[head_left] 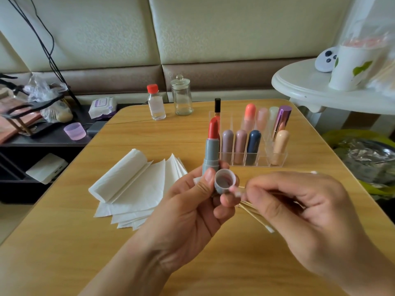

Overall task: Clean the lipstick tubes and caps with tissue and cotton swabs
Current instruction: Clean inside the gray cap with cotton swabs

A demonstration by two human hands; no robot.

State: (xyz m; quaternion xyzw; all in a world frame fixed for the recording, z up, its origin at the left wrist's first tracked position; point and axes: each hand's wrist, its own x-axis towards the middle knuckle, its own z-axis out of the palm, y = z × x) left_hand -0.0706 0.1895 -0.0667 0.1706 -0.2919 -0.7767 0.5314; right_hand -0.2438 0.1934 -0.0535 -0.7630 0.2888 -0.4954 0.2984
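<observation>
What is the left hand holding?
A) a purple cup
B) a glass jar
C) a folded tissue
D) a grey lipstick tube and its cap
D: the left hand grips the grey lipstick tube with its red stick plus the round grey cap.

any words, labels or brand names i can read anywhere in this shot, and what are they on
No text in this view is legible.
Wet wipes pack: it has a purple label with print, too blurred to read.
Paper cup: green leaf shapes only, no words visible.
Small bottle with red cap: no readable label.
Grey lipstick tube and its cap, both held in the left hand: no visible print.
</observation>
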